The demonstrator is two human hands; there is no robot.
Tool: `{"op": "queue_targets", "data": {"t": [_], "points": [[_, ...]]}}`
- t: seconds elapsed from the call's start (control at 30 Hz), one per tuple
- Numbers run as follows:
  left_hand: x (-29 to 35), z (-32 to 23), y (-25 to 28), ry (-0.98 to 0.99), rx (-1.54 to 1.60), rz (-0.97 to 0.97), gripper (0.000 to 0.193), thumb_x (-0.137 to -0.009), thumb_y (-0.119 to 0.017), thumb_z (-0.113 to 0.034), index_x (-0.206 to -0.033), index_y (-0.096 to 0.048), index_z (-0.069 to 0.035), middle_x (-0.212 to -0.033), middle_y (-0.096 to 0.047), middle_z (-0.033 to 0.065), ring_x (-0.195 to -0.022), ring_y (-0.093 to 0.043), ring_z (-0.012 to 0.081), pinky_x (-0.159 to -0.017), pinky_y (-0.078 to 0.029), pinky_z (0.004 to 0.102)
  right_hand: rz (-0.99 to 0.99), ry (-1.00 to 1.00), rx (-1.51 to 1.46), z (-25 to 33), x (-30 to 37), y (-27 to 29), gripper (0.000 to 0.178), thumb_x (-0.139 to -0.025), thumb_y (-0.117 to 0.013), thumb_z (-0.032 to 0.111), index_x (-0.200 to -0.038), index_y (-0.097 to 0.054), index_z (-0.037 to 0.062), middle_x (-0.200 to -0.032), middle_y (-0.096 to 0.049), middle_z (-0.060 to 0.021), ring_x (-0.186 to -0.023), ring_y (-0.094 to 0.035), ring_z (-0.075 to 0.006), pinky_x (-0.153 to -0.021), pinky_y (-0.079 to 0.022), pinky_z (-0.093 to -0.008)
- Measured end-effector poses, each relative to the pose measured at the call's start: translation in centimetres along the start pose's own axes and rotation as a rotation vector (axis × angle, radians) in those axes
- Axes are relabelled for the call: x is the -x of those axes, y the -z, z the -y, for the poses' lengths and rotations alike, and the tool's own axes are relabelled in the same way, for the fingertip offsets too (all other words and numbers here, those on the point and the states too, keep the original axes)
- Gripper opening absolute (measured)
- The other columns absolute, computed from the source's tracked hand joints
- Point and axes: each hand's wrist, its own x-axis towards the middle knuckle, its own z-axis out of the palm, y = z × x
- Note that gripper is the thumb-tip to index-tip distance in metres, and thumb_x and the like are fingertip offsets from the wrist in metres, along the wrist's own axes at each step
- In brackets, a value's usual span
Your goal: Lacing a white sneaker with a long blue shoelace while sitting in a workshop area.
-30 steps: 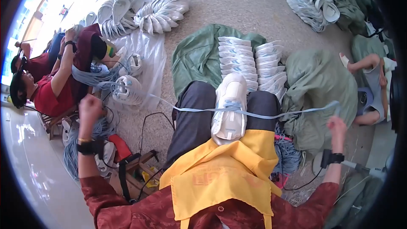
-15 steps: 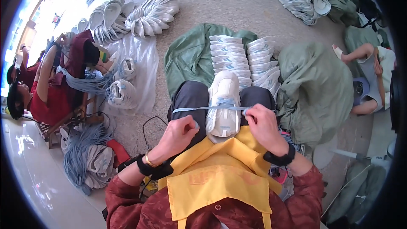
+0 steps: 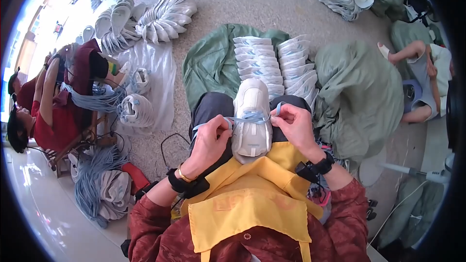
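Observation:
A white shoe upper (image 3: pixel 251 138) rests between my knees, its sole end hidden by the yellow apron (image 3: pixel 250 213) folds. Pale blue shoelace (image 3: pixel 253 118) crosses the front of its tongue. Left of the shoe, my left hand (image 3: pixel 208 143) pinches one stretch of the lace, with a loose end trailing over its back toward my left knee. On the other side, my right hand (image 3: pixel 295 130) has thumb and forefinger pressed together on the lace, and a short bit of it stands up by the fingertips. Both hands sit close to the shoe's sides.
Two stacked rows of white shoe uppers (image 3: pixel 257 65) lie ahead on green cloth (image 3: pixel 208 63). A big green sack (image 3: pixel 357 102) stands at right. Bundled blue laces (image 3: pixel 92 179) hang at left. Co-workers in red (image 3: pixel 58 121) sit at left; another person (image 3: pixel 422 82) sits at right.
My left hand has moved up and right and now grips the lace beside the shoe. My right hand has shifted up and inward. The lace, formerly stretched straight across, now bends around my fingers.

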Motion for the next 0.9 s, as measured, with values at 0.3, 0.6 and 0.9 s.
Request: {"op": "queue_targets", "data": {"t": [0.3, 0.6, 0.9], "points": [[-0.6, -0.6, 0.1, 0.09, 0.023, 0.07, 0.015, -0.093, -0.062, 0.014, -0.095, -0.05, 0.004, -0.111, -0.071, 0.0142, -0.096, -0.068, 0.0121, -0.085, -0.06, 0.0293, 0.021, -0.012, -0.152, -0.7, 0.3, -0.2, 0.009, -0.096, -0.066, -0.009, -0.103, -0.07, -0.0053, -0.094, -0.074, -0.0044, -0.088, -0.072, -0.0086, -0.082, -0.061, -0.0249], [-0.9, 0.2, -0.4, 0.008, 0.043, -0.019, 0.014, -0.093, -0.065, 0.008, -0.093, -0.051, 0.005, -0.097, -0.075, 0.0166, -0.083, -0.076, 0.018, -0.072, -0.06, 0.0292, -0.004, 0.01, -0.016, -0.2, 0.6, -0.5, 0.007, -0.093, -0.068, -0.009, -0.099, -0.069, -0.0046, -0.09, -0.075, -0.005, -0.085, -0.072, -0.0075, -0.076, -0.059, -0.0231], [-1.4, -0.5, -0.6, 0.14, 0.18, -0.005, 0.011, -0.097, -0.061, 0.01, -0.093, -0.054, 0.004, -0.112, -0.071, 0.0141, -0.093, -0.067, 0.0124, -0.086, -0.06, 0.0288, 0.001, 0.081, 0.112, -0.2, 0.1, -1.1, 0.007, -0.09, -0.074, -0.004, -0.097, -0.071, -0.0035, -0.081, -0.075, -0.0066, -0.073, -0.069, -0.0062, -0.067, -0.057, -0.0233]]}}
